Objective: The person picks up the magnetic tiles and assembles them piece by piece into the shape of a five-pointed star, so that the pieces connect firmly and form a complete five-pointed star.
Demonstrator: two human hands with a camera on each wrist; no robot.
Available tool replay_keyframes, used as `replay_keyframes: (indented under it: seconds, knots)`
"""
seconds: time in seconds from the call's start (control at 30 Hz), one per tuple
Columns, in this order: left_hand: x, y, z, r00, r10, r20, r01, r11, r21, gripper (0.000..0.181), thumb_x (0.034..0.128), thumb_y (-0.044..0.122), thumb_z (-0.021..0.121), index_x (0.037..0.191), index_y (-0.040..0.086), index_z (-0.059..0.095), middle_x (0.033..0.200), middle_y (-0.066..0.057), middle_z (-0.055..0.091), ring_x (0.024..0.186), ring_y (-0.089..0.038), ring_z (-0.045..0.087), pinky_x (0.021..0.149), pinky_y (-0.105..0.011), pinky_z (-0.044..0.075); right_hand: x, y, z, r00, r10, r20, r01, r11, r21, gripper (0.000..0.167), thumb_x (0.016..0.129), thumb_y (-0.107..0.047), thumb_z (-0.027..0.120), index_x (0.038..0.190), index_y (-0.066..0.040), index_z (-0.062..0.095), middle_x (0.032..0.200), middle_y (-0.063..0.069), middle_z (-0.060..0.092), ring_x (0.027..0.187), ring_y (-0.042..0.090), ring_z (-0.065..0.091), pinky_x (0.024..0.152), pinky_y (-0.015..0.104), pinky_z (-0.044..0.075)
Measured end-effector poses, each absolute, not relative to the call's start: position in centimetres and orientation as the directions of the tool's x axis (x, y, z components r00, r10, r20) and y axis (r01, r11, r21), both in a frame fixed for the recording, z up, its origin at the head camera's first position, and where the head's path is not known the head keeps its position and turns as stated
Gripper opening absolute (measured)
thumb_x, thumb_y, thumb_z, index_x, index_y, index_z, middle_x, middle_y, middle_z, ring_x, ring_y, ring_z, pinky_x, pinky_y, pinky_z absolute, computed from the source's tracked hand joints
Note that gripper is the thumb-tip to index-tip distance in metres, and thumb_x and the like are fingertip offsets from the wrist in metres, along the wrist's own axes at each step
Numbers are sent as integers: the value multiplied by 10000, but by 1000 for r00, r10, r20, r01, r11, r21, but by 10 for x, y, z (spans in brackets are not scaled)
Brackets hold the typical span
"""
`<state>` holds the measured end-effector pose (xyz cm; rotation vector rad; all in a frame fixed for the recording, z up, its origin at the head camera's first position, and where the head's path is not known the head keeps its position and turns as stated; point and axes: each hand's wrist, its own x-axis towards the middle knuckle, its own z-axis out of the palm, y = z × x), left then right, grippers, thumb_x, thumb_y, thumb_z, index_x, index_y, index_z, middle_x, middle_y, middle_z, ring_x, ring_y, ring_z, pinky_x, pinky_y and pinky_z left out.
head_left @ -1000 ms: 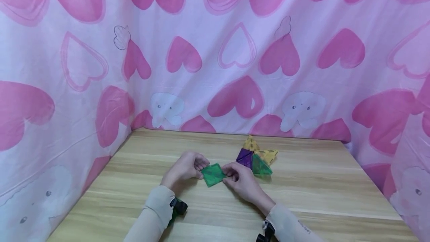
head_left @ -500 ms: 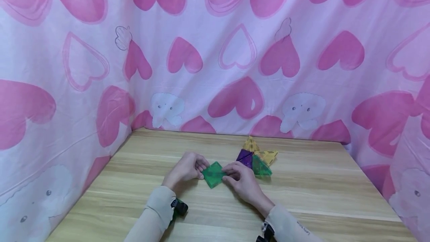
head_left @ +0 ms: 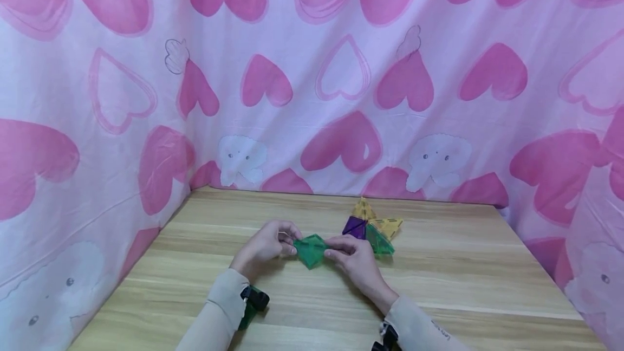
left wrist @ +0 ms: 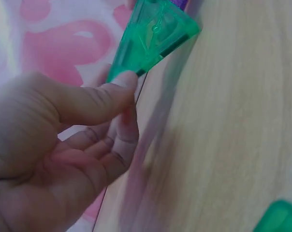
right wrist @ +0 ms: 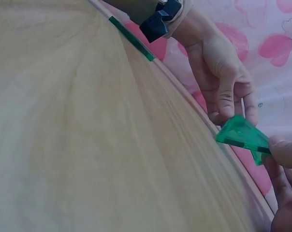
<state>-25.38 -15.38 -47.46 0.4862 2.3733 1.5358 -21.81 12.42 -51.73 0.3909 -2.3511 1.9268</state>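
Two translucent green triangular magnetic tiles [head_left: 311, 253], joined along an edge and bent into a shallow fold, hang just above the table between the hands. My left hand [head_left: 268, 245] pinches their left corner between thumb and fingers. At the opposite corner my right hand [head_left: 358, 264] pinches them the same way. In the left wrist view a tile [left wrist: 153, 36] shows its clear triangular face beyond the thumb. The right wrist view has the folded tiles [right wrist: 240, 134] between both hands, one lying partly behind the other.
Behind the right hand lies a group of joined tiles: yellow [head_left: 387, 227], purple [head_left: 355, 227] and green [head_left: 379, 240]. Another green tile [head_left: 248, 316] lies under the left wrist. A heart-patterned curtain [head_left: 341, 69] surrounds the wooden table [head_left: 463, 275] at back and sides.
The green tiles turned from a tilted, flat square into a diamond, then bent along their middle. The left hand shifted slightly left; the group behind stayed put.
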Motion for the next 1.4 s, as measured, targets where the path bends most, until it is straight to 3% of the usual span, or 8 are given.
replay_keyframes:
  seconds: [0.23,0.4,0.53,0.77,0.9,1.03,1.27,1.4]
  knots:
    - [-259,-156,-476,-911,405,82,228,327,917,228,984,-58,775,1181,46,824,1121,-85,809,998,-180,724,906,-298,595,-217,125,-516,-979,-153,136,-139,4,-990,256,957,-104,889,1200,-43,840,1272,142,784,1108,188,756,888,248,629]
    - [-259,-154,-473,-923,371,98,226,319,921,203,1003,4,791,1178,89,852,1106,-47,833,999,-157,756,906,-298,607,-217,125,-516,-982,-153,110,-101,-61,-993,280,955,-92,889,1218,-17,826,1280,150,781,1101,166,763,905,248,625]
    - [-260,-155,-471,-924,367,104,228,312,922,180,1021,42,789,1192,48,846,1149,-73,839,1017,-160,773,914,-314,626,-217,124,-516,-977,-165,134,-133,-18,-991,298,961,-84,880,1244,-15,815,1256,160,778,1080,189,762,899,248,627]
    - [-259,-160,-472,-963,261,70,158,336,928,168,1022,17,780,1172,41,851,1087,-86,843,942,-152,773,864,-320,642,-214,124,-497,-949,-190,251,-281,151,-948,399,1029,-179,828,1399,-57,740,1338,195,712,1191,246,722,1036,257,584]
    - [-260,-160,-471,-967,244,69,156,360,920,173,1015,13,787,1159,75,861,1080,-67,841,942,-167,773,887,-375,650,-219,142,-470,-926,-151,346,-368,159,-916,308,1081,-176,756,1369,-71,744,1297,152,729,1148,228,714,998,268,591]
    - [-261,-158,-470,-968,241,71,163,386,908,181,1003,10,800,1136,112,869,1082,-34,836,940,-171,751,881,-377,631,-235,173,-451,-895,-55,442,-444,182,-877,242,1095,-108,713,1316,-15,749,1256,164,740,1072,191,705,927,225,584]
    - [-263,-157,-476,-968,238,85,179,405,897,164,1001,-10,794,1113,87,864,1024,-33,814,894,-145,713,789,-283,594,-264,245,-476,-924,137,357,-314,261,-913,366,1163,-292,623,1436,-58,692,1282,63,675,1123,176,621,917,228,546]
    - [-262,-157,-477,-971,221,88,178,430,885,150,1001,4,802,1100,98,864,968,-35,791,873,-156,697,753,-256,572,-277,271,-502,-947,187,262,-198,304,-932,385,1168,-241,604,1468,-9,671,1366,161,686,1062,108,652,881,191,561]
